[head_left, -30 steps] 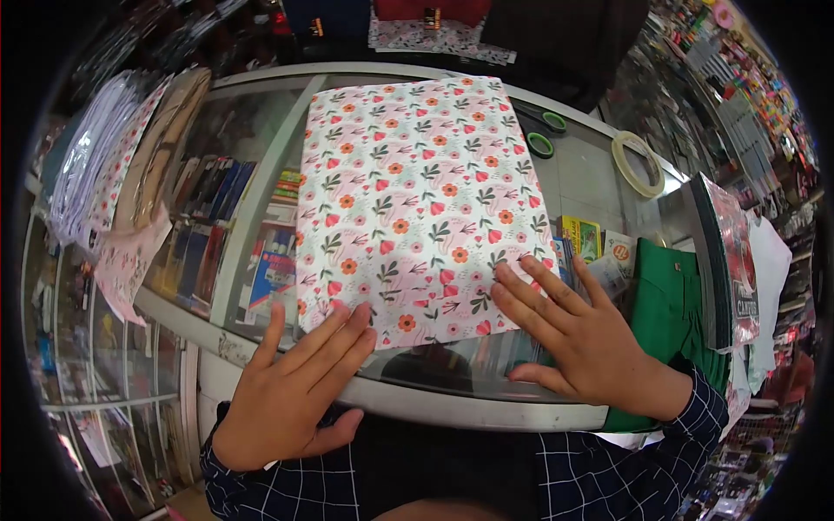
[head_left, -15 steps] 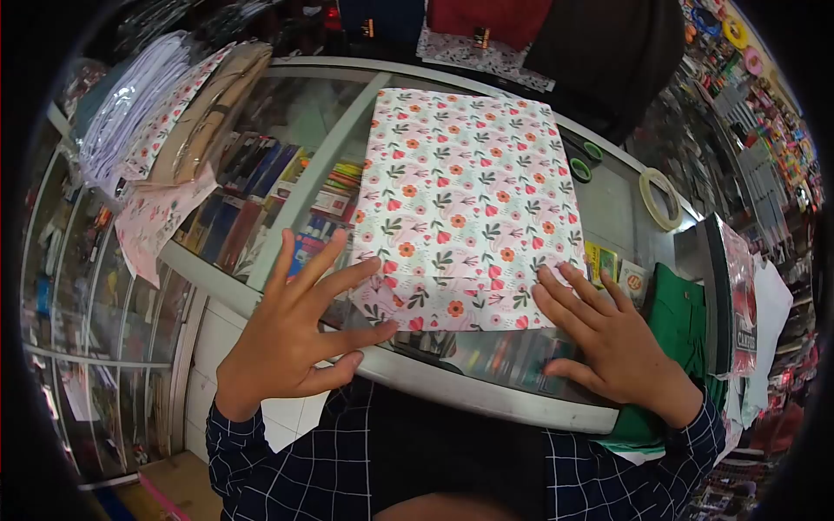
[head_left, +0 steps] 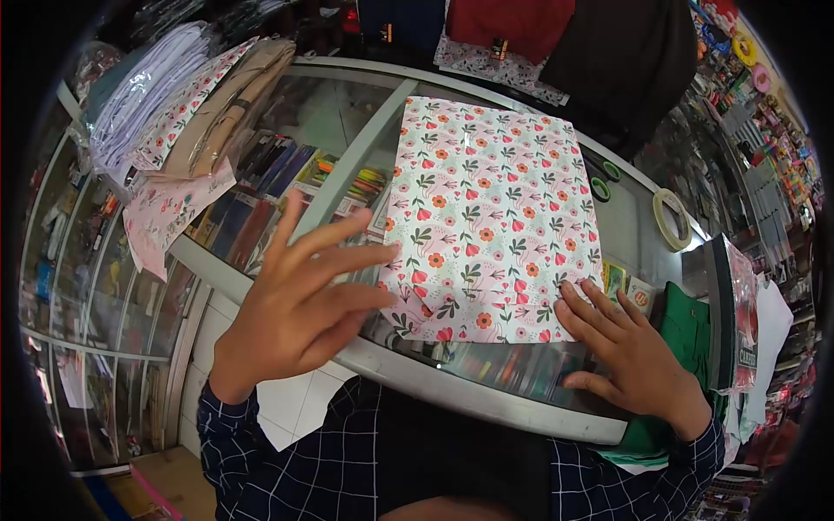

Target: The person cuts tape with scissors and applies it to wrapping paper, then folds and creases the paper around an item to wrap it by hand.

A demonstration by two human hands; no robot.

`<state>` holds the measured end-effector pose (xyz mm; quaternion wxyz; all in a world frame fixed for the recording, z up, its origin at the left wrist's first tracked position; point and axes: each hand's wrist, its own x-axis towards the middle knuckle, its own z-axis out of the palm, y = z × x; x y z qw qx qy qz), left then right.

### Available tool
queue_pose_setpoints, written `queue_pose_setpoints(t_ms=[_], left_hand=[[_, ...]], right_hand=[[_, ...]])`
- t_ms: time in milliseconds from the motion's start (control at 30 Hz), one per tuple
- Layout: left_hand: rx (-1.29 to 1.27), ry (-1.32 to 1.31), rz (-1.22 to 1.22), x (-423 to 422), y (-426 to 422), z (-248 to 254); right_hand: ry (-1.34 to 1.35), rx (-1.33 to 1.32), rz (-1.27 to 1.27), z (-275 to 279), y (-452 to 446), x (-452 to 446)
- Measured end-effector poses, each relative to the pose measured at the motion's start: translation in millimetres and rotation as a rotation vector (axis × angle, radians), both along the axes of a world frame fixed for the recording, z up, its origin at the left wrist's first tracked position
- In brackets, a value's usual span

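Note:
A sheet of floral paper, white-pink with red and orange flowers, lies on the glass counter, a crease running along its near edge. My right hand rests with spread fingers on the paper's near right corner. At the paper's left edge is my left hand, its fingers apart and slightly blurred; nothing is in it. Whether its fingertips touch the paper, I cannot tell.
Rolls of tape, one cream and two green, sit right of the paper. Folded green cloth and a dark boxed stack stand at the right. Packaged fabrics are piled at the left. Stationery fills the case below.
My left hand has lifted off the paper's near left corner and its fingers have drawn closer together. The right hand stays on the paper. The whole view has shifted slightly.

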<state>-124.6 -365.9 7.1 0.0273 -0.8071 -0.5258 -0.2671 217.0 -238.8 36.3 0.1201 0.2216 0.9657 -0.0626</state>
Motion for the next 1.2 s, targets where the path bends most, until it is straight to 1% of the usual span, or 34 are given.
queue_pose_setpoints(t_ms=[100, 167, 200, 233, 300, 333, 400, 433, 467, 533, 567, 667, 700, 800, 833, 933, 967, 1067, 1100, 1167, 1200], left_hand=[[0.027, 0.072, -0.171, 12, 23, 6], [0.072, 0.156, -0.278, 24, 48, 9], [0.021, 0.135, -0.344, 28, 61, 11], [-0.035, 0.120, -0.410, 31, 74, 14], [-0.140, 0.081, -0.572, 38, 93, 16], [-0.188, 0.097, -0.603, 41, 100, 14], [-0.286, 0.130, -0.664, 46, 111, 12], [-0.358, 0.140, -0.648, 49, 112, 16], [-0.349, 0.126, -0.649, 51, 112, 17], [-0.335, 0.093, -0.641, 54, 105, 17], [-0.355, 0.127, -0.622, 55, 100, 19], [-0.315, 0.139, -0.537, 58, 83, 14], [-0.355, 0.197, -0.482, 59, 77, 16], [-0.089, 0.266, -0.375, 63, 59, 3], [-0.111, 0.317, -0.335, 66, 51, 2], [0.004, 0.367, -0.250, 73, 40, -2], [0.016, 0.367, -0.223, 76, 36, -4], [0.069, 0.449, -0.107, 92, 27, -4], [0.063, 0.427, -0.023, 101, 22, -8], [0.013, 0.354, 0.059, 111, 14, -7], [-0.012, 0.317, 0.102, 115, 10, -5]], right_hand=[[-0.016, -0.013, 0.012, 6, 0, -2], [-0.060, -0.088, 0.032, 14, 7, -4], [-0.074, -0.127, 0.041, 19, 12, -4], [-0.029, -0.091, 0.102, 22, 20, -4], [0.072, -0.252, -0.008, 33, 46, -7], [0.126, -0.332, -0.060, 38, 61, -9], [0.335, -0.073, -0.099, 40, 95, -6], [0.377, 0.028, -0.128, 36, 115, 1], [0.417, 0.128, -0.156, 30, 132, 8], [0.389, 0.038, -0.216, 25, 154, 15], [0.376, -0.008, -0.241, 22, 161, 15], [0.412, 0.130, -0.186, -3, 154, 5], [0.439, 0.109, -0.126, -14, 161, 0], [0.441, 0.135, -0.211, -18, 162, -5], [0.451, 0.065, -0.245, -21, 175, -4], [0.340, -0.011, -0.280, -12, 190, -10], [0.332, -0.041, -0.253, -12, 193, -13], [0.250, -0.016, -0.248, -8, 201, -18], [0.289, 0.029, -0.283, -8, 199, -21], [0.367, 0.113, -0.344, -12, 186, -27], [0.437, 0.247, -0.228, -16, 178, -32]])
